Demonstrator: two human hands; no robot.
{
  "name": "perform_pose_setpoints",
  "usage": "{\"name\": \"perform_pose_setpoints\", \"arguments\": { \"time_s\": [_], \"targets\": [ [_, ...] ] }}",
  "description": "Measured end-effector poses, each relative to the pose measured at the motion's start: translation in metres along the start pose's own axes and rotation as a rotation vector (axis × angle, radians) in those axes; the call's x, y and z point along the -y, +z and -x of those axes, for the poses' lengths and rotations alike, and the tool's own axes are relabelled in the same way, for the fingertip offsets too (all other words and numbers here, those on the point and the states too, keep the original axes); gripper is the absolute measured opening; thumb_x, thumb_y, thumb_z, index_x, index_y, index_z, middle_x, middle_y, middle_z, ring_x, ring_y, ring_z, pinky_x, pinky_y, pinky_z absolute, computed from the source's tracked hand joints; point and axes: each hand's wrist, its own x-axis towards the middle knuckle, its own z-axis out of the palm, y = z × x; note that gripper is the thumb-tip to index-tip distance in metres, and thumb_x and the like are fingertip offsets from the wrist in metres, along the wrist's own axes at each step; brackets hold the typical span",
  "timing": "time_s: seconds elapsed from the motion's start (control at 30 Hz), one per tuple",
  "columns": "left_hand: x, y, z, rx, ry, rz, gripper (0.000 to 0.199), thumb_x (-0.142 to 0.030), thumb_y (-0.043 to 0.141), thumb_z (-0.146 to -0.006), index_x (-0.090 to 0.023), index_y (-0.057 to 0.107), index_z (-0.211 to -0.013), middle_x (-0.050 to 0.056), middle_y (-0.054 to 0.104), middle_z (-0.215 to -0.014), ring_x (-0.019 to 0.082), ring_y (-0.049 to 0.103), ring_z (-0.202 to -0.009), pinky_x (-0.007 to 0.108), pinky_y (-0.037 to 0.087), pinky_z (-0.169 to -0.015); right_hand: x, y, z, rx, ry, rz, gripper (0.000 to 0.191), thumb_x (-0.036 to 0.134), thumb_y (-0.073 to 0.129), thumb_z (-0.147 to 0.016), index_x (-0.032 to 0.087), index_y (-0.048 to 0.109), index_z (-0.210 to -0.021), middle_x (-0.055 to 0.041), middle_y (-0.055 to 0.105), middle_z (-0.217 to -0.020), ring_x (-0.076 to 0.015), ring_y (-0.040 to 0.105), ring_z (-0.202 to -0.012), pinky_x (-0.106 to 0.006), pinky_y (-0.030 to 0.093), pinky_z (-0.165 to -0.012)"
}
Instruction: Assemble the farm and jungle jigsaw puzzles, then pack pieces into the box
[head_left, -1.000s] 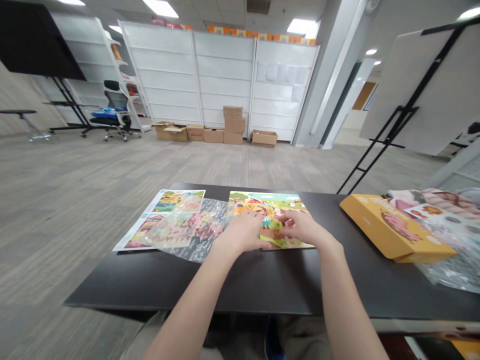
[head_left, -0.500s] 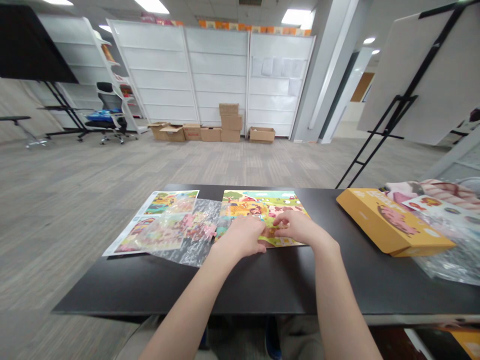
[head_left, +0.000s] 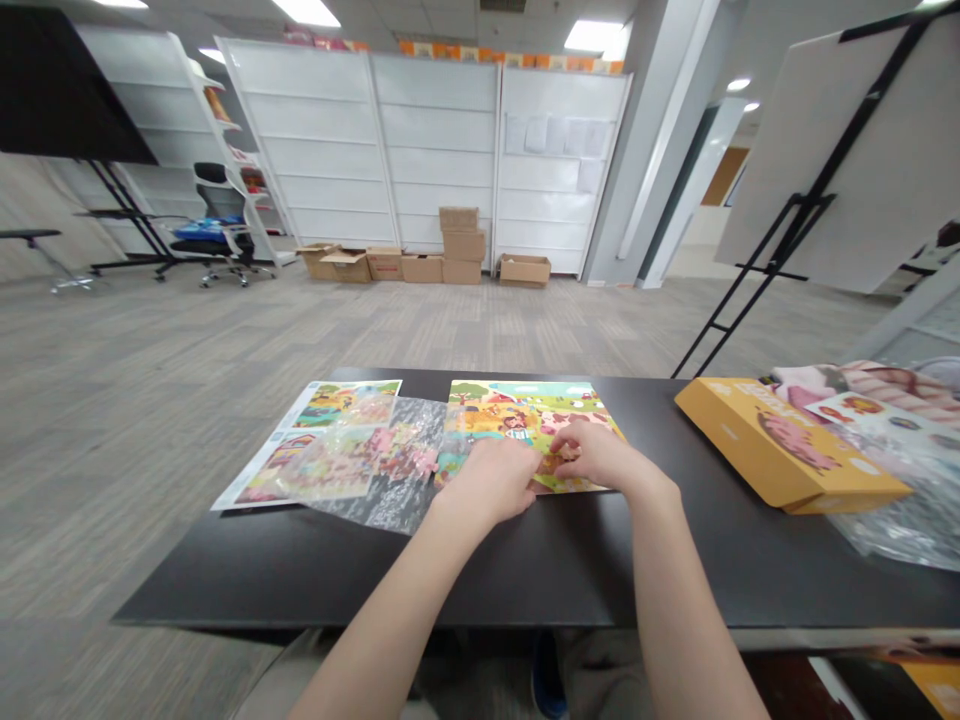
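Note:
A brightly coloured farm-scene puzzle board [head_left: 574, 395] lies flat on the black table. My left hand [head_left: 501, 475] rests over its lower middle, fingers bent down and drawn together; their tips are mostly hidden. Close by on the right, my right hand [head_left: 592, 455] touches the board with curled fingers and thumb. Anything small under or between the fingertips is too hidden to name. Left of the board lies a clear plastic bag [head_left: 405, 505] with several pink and mixed-colour puzzle pieces [head_left: 401, 450] on or in it. The bag partly covers a printed picture sheet [head_left: 300, 415].
A yellow box [head_left: 787, 440] lies on the right of the black table [head_left: 300, 580], beside crumpled clear plastic [head_left: 900, 510] and striped cloth [head_left: 900, 385]. Cardboard boxes [head_left: 461, 245] stand along white shelving across the carpet. A board on a black stand [head_left: 787, 240] rises at the right.
My left hand has shifted slightly to the right over the board, nearer my right hand. My right hand has barely moved. The view has shifted very slightly.

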Motion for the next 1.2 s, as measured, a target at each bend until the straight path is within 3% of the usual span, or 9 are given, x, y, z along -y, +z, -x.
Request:
{"name": "perform_pose_setpoints", "arguments": {
  "time_s": [0.2,0.5,0.7,0.93,1.2],
  "targets": [
    [0.001,0.009,-0.002,-0.064,0.062,0.025,0.033,-0.039,0.072,-0.082,-0.019,0.065,-0.107,0.01,0.073,-0.11,0.03,0.068,-0.102,0.038,0.054,-0.083,0.002,0.002,0.0,0.007,-0.01,-0.02,0.033,0.023,0.078,-0.066,0.02,0.076,-0.099,-0.008,0.075,-0.102,-0.0246,0.066,-0.091,-0.03,0.047,-0.078],
    [-0.008,0.024,-0.011,-0.126,-0.023,0.022,0.041,-0.048,0.072,-0.082,-0.014,0.069,-0.105,0.014,0.069,-0.111,0.033,0.065,-0.106,0.041,0.055,-0.085,0.001,0.002,0.002,0.042,-0.02,-0.022,0.053,0.026,0.082,-0.061,0.02,0.072,-0.112,-0.0085,0.074,-0.108,-0.0262,0.066,-0.095,-0.032,0.047,-0.083],
    [-0.008,0.017,-0.012,-0.1,0.003,0.026,0.035,-0.04,0.067,-0.084,-0.013,0.07,-0.105,0.014,0.07,-0.107,0.032,0.067,-0.1,0.041,0.056,-0.083,0.008,-0.003,0.01,0.078,-0.068,-0.046,0.051,0.027,0.082,-0.06,0.021,0.071,-0.109,-0.0071,0.073,-0.106,-0.0251,0.066,-0.093,-0.03,0.048,-0.077],
    [-0.009,0.007,-0.007,-0.038,0.014,0.024,0.028,-0.038,0.06,-0.09,-0.015,0.071,-0.102,0.014,0.072,-0.105,0.032,0.069,-0.098,0.04,0.055,-0.082,0.011,-0.005,0.011,0.102,-0.013,-0.047,0.042,0.026,0.081,-0.06,0.02,0.071,-0.1,-0.0046,0.072,-0.093,-0.0214,0.064,-0.081,-0.028,0.044,-0.065],
    [-0.008,0.006,-0.002,-0.046,0.046,0.026,0.027,-0.037,0.058,-0.091,-0.015,0.068,-0.105,0.014,0.072,-0.108,0.032,0.069,-0.101,0.04,0.055,-0.082,0.009,-0.003,0.009,0.101,0.0,-0.046,0.036,0.026,0.08,-0.061,0.02,0.071,-0.095,-0.0036,0.071,-0.09,-0.0204,0.063,-0.081,-0.027,0.042,-0.065]
  ]
}}
